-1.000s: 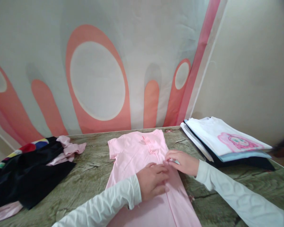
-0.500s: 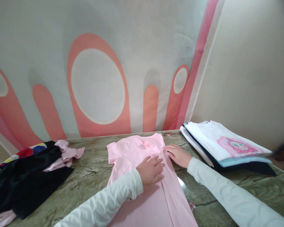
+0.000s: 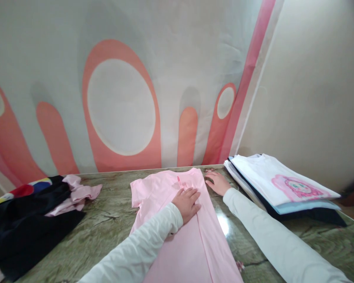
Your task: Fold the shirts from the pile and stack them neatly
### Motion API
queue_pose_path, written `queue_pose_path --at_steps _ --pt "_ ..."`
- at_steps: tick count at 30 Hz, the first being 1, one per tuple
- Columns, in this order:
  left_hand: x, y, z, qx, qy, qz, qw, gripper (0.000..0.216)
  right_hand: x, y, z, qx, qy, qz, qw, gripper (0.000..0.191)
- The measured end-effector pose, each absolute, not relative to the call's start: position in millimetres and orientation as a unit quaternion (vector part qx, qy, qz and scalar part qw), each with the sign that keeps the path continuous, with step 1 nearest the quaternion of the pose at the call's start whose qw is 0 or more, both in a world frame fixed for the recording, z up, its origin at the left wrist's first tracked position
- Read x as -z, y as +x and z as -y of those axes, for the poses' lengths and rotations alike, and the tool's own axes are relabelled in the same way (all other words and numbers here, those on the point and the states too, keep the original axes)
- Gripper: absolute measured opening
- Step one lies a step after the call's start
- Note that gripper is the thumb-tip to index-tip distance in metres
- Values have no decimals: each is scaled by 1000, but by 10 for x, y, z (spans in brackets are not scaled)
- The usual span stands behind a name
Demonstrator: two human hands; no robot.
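A pink shirt (image 3: 162, 188) lies flat on the green table (image 3: 112, 220), its right side folded inward so one sleeve shows at the left. My left hand (image 3: 187, 202) rests flat on the upper middle of the shirt, fingers stretched out. My right hand (image 3: 216, 182) lies at the shirt's upper right edge near the collar, fingers extended and pressed on the fabric. Both arms wear white sleeves.
A stack of folded shirts (image 3: 280, 182), the top one white with a pink print, sits at the right. A heap of black and pink clothes (image 3: 32, 212) lies at the left. A wall with orange shapes (image 3: 120, 98) rises behind the table.
Both hands have slid up the shirt toward the collar, smoothing it. The right hand moved from the shirt's middle to its upper right edge.
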State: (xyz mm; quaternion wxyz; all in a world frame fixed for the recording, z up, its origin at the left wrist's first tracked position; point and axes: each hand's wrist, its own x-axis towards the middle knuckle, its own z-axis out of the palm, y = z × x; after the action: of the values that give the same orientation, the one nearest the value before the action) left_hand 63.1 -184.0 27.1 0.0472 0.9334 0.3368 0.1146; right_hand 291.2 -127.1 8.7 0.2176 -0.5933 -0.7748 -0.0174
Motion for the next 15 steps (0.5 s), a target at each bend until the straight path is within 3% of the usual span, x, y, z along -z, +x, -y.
queue_pose_path --at_steps 4,10,15 --pt "-243 649 1826 -102 935 -336 49 51 -89 2819 1209 22 -562 785 259 28" --pt "-194 667 1846 -106 933 -341 39 53 -11 2699 1060 9 -602 776 189 32" --pt "-291 639 1790 -171 929 -325 55 36 7 2767 903 17 -625 750 215 33"
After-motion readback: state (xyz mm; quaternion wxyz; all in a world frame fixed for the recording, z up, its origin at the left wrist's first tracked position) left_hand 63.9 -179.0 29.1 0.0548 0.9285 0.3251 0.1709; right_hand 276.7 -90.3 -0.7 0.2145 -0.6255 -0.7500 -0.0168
